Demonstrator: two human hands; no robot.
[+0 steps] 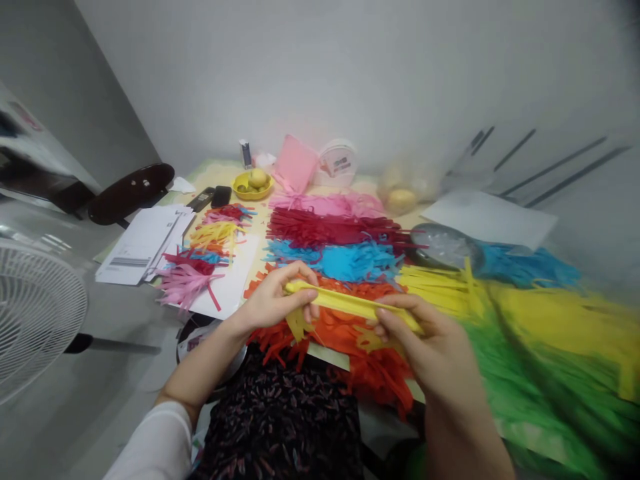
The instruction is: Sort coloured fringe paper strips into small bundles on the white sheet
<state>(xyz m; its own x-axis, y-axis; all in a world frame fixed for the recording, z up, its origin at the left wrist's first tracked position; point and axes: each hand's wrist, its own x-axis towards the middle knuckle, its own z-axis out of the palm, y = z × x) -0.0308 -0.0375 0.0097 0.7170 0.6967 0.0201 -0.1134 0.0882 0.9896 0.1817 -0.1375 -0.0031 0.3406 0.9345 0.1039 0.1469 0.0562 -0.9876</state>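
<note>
Left hand (273, 301), right hand (425, 341) pinching strip (350, 304), label (340, 162) blurred

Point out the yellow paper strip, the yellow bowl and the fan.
yellow paper strip (346, 303), head view, its middle
yellow bowl (253, 196), head view, front rim
fan (35, 320), head view, white grille

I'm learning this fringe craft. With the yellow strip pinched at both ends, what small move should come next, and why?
Probably shift the yellow strip right onto the yellow pile: left hand and right hand hold it over the orange pile, and piles are colour-sorted.
</note>
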